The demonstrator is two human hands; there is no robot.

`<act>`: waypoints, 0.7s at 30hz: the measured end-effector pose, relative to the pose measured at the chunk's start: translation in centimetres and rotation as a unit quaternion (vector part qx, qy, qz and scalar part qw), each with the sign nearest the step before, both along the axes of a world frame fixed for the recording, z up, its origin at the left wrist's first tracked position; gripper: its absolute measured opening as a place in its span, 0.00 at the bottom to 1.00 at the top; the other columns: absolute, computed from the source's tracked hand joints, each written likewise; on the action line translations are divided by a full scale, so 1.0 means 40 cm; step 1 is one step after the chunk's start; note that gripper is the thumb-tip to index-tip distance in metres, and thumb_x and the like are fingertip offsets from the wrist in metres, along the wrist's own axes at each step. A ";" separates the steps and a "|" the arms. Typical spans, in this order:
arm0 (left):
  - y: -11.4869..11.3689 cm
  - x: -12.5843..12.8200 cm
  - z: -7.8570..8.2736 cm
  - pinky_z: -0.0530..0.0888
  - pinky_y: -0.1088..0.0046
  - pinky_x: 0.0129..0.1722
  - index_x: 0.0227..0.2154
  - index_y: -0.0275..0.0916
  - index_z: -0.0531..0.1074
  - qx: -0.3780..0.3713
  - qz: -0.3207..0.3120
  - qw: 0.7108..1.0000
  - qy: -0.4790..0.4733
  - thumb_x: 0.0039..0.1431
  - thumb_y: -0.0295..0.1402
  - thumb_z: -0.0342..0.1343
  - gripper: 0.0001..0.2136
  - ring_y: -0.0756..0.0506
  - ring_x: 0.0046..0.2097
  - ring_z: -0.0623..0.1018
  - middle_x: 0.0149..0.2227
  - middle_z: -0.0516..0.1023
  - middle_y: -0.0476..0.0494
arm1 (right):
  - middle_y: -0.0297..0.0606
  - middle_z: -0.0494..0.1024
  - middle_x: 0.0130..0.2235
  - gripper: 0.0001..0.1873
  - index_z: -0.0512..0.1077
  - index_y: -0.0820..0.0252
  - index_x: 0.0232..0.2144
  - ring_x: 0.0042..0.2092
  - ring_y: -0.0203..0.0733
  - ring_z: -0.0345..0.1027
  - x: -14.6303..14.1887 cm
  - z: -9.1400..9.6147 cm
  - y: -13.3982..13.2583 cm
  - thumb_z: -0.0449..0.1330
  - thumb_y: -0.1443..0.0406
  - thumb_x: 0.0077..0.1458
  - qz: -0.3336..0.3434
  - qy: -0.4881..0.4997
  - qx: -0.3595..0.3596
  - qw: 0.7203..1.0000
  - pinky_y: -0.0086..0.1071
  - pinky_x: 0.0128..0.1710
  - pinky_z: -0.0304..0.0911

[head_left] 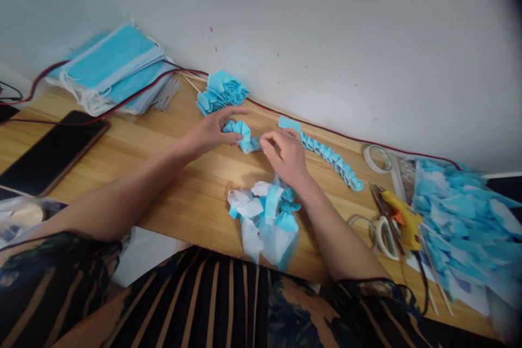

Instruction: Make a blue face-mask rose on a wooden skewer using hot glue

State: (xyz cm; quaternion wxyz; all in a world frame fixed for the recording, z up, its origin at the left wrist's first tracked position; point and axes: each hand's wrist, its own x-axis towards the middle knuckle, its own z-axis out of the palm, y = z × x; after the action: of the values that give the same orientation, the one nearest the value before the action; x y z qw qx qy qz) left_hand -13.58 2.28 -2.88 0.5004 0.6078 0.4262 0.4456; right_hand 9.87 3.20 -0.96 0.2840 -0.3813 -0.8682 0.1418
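Note:
Between my hands is a short folded strip of light-blue fabric [241, 131], curled into pleats. My left hand [211, 129] grips its left part with the thumb on top, while the index finger reaches out above it. At the strip's right end, my right hand [286, 155] is closed in a pinch. Just behind my right hand lies a longer pleated blue strip [330, 157], with a flat blue piece [289, 123] at its near-left end. A heap of blue and white fabric scraps [267, 212] sits below my right wrist.
Farther back are a bunch of blue fabric flowers [223, 91] and stacked face masks [116, 65]. A phone [55, 149] lies left. To the right are a tape roll [377, 159], scissors [385, 236], a yellow glue gun [405, 220] and piled blue pieces [465, 217]. A cable runs along the wall.

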 end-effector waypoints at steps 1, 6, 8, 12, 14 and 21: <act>-0.004 0.002 0.003 0.75 0.71 0.35 0.61 0.37 0.67 0.001 -0.010 1.000 0.005 0.53 0.35 0.67 0.32 0.48 0.33 0.77 0.35 0.74 0.49 | 0.36 0.84 0.36 0.12 0.77 0.56 0.37 0.39 0.43 0.75 -0.001 0.007 -0.002 0.55 0.60 0.68 -0.012 0.020 -0.001 1.000 0.44 0.57 0.58; -0.023 0.013 0.013 0.70 0.74 0.33 0.65 0.40 0.65 0.031 -0.049 0.993 0.104 0.55 0.34 0.66 0.34 0.49 0.31 0.73 0.30 0.72 0.52 | 0.36 0.84 0.37 0.12 0.78 0.55 0.45 0.39 0.43 0.75 -0.008 0.028 -0.006 0.61 0.59 0.62 0.028 0.064 -0.133 0.989 0.40 0.47 0.66; -0.028 0.018 0.013 0.69 0.75 0.33 0.66 0.42 0.65 0.043 -0.053 0.990 0.127 0.54 0.34 0.67 0.36 0.49 0.32 0.72 0.33 0.74 0.51 | 0.35 0.83 0.37 0.15 0.77 0.55 0.48 0.38 0.42 0.74 -0.012 0.027 -0.006 0.63 0.60 0.59 0.055 0.083 -0.205 0.974 0.38 0.43 0.67; -0.029 0.024 0.009 0.69 0.75 0.31 0.67 0.41 0.64 0.014 -0.078 0.993 0.088 0.54 0.37 0.69 0.38 0.50 0.31 0.73 0.33 0.75 0.50 | 0.33 0.80 0.35 0.17 0.77 0.55 0.49 0.36 0.40 0.72 -0.013 0.014 -0.002 0.61 0.62 0.58 0.075 0.132 -0.293 0.944 0.37 0.41 0.68; -0.027 0.026 0.009 0.72 0.74 0.33 0.68 0.41 0.62 -0.019 -0.098 0.994 0.033 0.54 0.38 0.69 0.39 0.49 0.31 0.74 0.32 0.75 0.50 | 0.34 0.81 0.37 0.16 0.77 0.54 0.50 0.39 0.42 0.74 -0.012 0.008 -0.001 0.61 0.61 0.59 0.085 0.170 -0.325 0.926 0.39 0.43 0.69; -0.031 0.033 0.022 0.80 0.71 0.40 0.66 0.45 0.65 -0.059 -0.101 0.991 -0.062 0.55 0.39 0.70 0.37 0.46 0.44 0.78 0.55 0.76 0.38 | 0.39 0.82 0.48 0.18 0.73 0.54 0.53 0.48 0.44 0.76 -0.021 0.014 -0.010 0.60 0.60 0.61 0.089 0.243 -0.332 0.907 0.41 0.51 0.71</act>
State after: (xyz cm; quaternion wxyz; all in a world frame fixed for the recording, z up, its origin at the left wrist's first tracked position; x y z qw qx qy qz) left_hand -12.27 1.03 -2.02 0.6032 0.5885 0.3562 0.4037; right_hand 9.02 2.81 -0.38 0.3292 -0.3283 -0.7053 0.5351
